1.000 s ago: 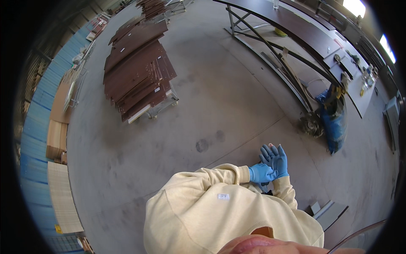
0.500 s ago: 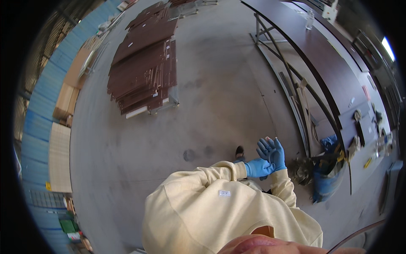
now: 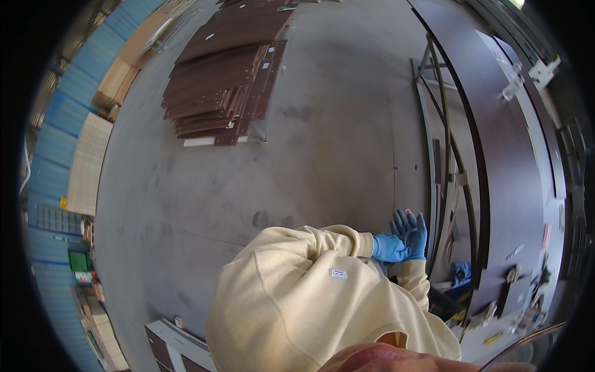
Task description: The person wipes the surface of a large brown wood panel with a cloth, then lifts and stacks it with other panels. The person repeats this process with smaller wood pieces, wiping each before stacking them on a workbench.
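Both my hands wear blue gloves, out in front of my cream sweatshirt. My right hand (image 3: 411, 233) is open, palm turned up, with its fingers stretched; a bit of bare fingertip shows through the glove. My left hand (image 3: 389, 247) is closed at the base of that palm, gripping the right glove near the wrist. Its fingertips are partly hidden. To the right of my hands stands a long workbench with a dark brown panel (image 3: 505, 149) on top.
Stacked brown boards (image 3: 217, 80) lie low over the floor ahead on the left. A clear bottle (image 3: 512, 87) stands on the bench's far part. Small tools and a yellow-handled item (image 3: 493, 338) lie at its near end. Pale wood panels (image 3: 90, 164) lean along the blue wall. A white-framed brown panel (image 3: 180, 347) is at lower left.
My view has turned to the right, and the bench and boards have shifted in the picture. My hands keep the same hold, left at the right wrist.
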A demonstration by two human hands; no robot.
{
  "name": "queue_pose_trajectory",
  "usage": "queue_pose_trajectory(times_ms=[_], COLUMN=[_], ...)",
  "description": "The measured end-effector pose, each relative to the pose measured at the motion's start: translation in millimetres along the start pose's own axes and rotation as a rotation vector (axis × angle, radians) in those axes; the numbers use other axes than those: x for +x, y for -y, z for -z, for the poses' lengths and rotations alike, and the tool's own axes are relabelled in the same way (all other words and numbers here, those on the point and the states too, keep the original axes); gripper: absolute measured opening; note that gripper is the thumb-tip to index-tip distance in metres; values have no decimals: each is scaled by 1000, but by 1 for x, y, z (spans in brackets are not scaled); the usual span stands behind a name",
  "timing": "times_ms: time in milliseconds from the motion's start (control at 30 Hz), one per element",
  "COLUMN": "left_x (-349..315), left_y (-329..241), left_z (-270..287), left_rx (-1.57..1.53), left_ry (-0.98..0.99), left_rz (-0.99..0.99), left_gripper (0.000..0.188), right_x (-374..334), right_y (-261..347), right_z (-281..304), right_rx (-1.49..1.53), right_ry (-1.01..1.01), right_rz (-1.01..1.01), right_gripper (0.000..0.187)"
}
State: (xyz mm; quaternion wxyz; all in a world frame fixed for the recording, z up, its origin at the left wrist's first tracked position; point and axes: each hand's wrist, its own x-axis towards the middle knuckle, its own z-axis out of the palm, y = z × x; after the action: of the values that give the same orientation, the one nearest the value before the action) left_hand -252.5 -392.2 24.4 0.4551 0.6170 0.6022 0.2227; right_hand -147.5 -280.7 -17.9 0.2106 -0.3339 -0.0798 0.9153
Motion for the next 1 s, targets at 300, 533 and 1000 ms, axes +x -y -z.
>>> queue_pose_trajectory(times_ms=[300,533,1000], left_x=[70,28,-65], left_y=[39,76,191], left_z=[119,191,258], left_rx=[-214,-338,-321], left_ry=[-303,-672,-969], left_rz=[227,433,650], left_gripper=[55,46,30], right_x=[167,273,369], right_y=[64,6,-167], right_z=[-99,-207,-307], right_rx=[-328,-697,-981], right_ry=[77,220,350], right_rz=[-311,-606,-926], right_gripper=[60,68,45])
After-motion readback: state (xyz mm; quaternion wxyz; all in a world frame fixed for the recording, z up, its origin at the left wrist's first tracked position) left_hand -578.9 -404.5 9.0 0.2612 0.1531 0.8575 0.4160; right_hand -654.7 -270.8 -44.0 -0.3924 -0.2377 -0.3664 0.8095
